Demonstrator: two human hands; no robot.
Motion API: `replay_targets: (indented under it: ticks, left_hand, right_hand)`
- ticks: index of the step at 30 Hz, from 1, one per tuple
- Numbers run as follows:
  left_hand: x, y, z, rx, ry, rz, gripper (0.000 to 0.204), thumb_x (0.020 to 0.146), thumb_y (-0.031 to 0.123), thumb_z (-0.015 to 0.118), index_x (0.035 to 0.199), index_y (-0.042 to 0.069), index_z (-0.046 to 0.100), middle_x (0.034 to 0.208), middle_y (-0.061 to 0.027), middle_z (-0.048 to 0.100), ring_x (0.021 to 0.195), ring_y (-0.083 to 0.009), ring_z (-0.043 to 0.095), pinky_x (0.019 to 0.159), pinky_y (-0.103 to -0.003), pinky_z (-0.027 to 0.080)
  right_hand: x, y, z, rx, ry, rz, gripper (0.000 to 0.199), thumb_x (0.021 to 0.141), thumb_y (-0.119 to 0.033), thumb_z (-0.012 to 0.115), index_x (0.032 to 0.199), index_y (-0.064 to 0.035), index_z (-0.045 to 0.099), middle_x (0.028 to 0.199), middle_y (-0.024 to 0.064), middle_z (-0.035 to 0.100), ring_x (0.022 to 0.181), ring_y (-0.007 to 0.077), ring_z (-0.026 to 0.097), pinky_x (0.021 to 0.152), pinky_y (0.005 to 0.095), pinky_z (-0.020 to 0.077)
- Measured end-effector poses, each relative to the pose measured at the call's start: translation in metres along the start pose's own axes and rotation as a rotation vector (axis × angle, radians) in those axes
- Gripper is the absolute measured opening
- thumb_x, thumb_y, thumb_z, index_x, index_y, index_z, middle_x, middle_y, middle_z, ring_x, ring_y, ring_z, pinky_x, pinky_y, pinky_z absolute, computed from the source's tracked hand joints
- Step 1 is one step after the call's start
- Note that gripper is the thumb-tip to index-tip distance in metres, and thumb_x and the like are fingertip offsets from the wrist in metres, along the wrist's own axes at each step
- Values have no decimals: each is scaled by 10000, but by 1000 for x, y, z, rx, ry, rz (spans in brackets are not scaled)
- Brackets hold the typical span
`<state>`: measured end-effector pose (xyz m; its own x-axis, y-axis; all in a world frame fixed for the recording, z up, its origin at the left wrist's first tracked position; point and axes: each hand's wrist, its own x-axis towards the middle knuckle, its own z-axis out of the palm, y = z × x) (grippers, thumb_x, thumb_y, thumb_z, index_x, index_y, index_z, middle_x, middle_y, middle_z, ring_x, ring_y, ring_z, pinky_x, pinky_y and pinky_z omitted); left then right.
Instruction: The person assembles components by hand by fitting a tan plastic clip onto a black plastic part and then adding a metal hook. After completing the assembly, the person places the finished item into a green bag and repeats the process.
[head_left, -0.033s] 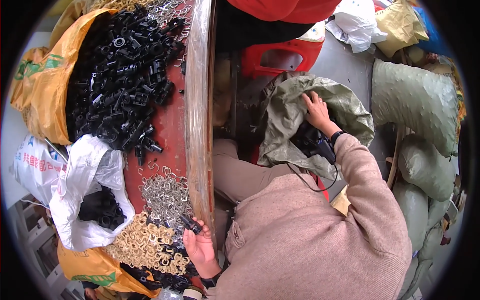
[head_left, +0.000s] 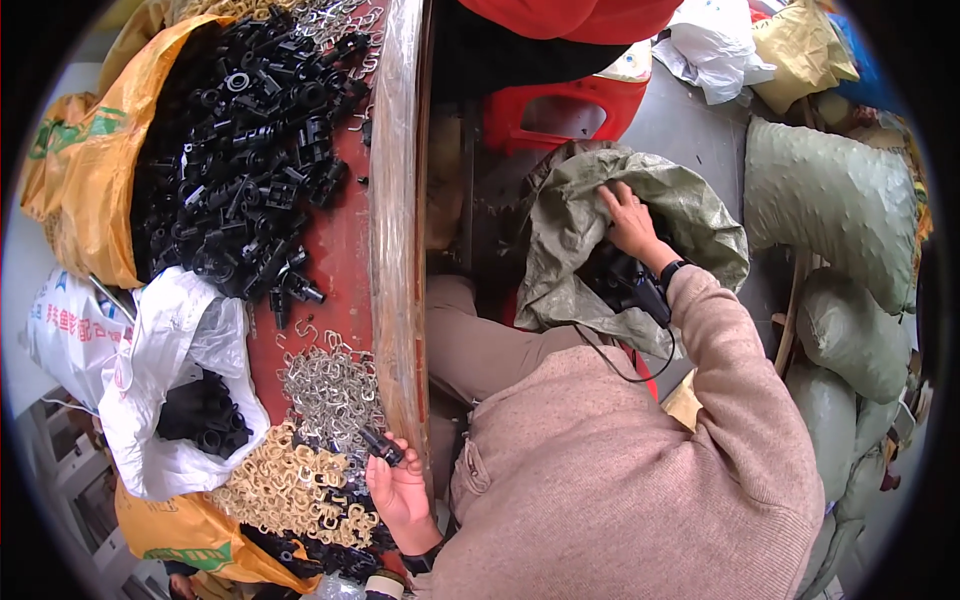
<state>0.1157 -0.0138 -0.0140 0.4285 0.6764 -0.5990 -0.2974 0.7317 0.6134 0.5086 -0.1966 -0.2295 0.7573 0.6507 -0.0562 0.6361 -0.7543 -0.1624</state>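
Note:
My left hand (head_left: 401,490), at the table's near edge, pinches a short black plastic fitting (head_left: 383,446) between thumb and fingers. My right hand (head_left: 630,224) reaches over the mouth of a grey-green woven sack (head_left: 560,235). Its fingers stretch out against the sack's cloth, with nothing visible in them; the thumb is hard to see. Inside the sack, partly hidden under my wrist, are black items (head_left: 620,280) and a thin black cable (head_left: 607,362). Beside my left hand lie silver metal clips (head_left: 325,385) and beige ring-shaped pieces (head_left: 285,485).
Black plastic parts (head_left: 250,160) heap on the red table (head_left: 335,255), spilling from an orange sack (head_left: 85,190). A white bag (head_left: 135,400) holds more black pieces. A red stool (head_left: 610,115) stands beyond the green sack. Full sacks (head_left: 830,195) line the right side.
My right hand has shifted very slightly left and up at the sack's mouth. My left hand stays in place with the black fitting.

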Motion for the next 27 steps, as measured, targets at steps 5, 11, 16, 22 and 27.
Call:
replay_targets:
  ticks: [5, 11, 16, 22, 27]
  left_hand:
    - [3, 1, -2, 1, -13, 10, 365, 800, 114, 492, 1091, -73, 373, 938, -167, 500, 770, -210, 510, 645, -258, 454]
    - [4, 3, -8, 0, -88, -45, 368, 832, 128, 450, 1133, -41, 323, 980, -159, 481, 813, -200, 500, 697, -264, 455]
    - [9, 2, -7, -45, -101, -47, 364, 837, 130, 442, 1133, -40, 316, 984, -162, 475, 827, -210, 501, 719, -274, 458]
    - [6, 1, -7, -60, -107, -42, 363, 842, 133, 440, 1134, -39, 310, 992, -165, 466, 836, -215, 496, 732, -284, 458]
    - [7, 1, -6, -67, -112, -30, 377, 843, 129, 440, 1147, -40, 295, 989, -168, 465, 844, -222, 494, 745, -286, 457]
  right_hand:
    - [-9, -6, 31, 205, -28, -177, 362, 607, -11, 499, 956, -110, 489, 921, 145, 478, 814, 347, 473, 681, 395, 405]
    - [76, 1, -15, 596, 418, -162, 187, 612, 12, 445, 795, -18, 473, 803, 203, 477, 742, 400, 460, 625, 437, 381]
    - [102, -32, -76, 810, 317, -90, 114, 692, 10, 485, 805, 0, 478, 756, 135, 474, 690, 257, 506, 592, 325, 406]
    - [21, -13, -54, 763, 390, 52, 86, 711, -41, 515, 736, -7, 441, 737, 118, 448, 612, 228, 486, 539, 305, 391]
    - [-121, 56, 54, 568, -47, 262, 170, 668, -120, 586, 776, -14, 509, 682, 116, 500, 630, 237, 506, 588, 317, 419]
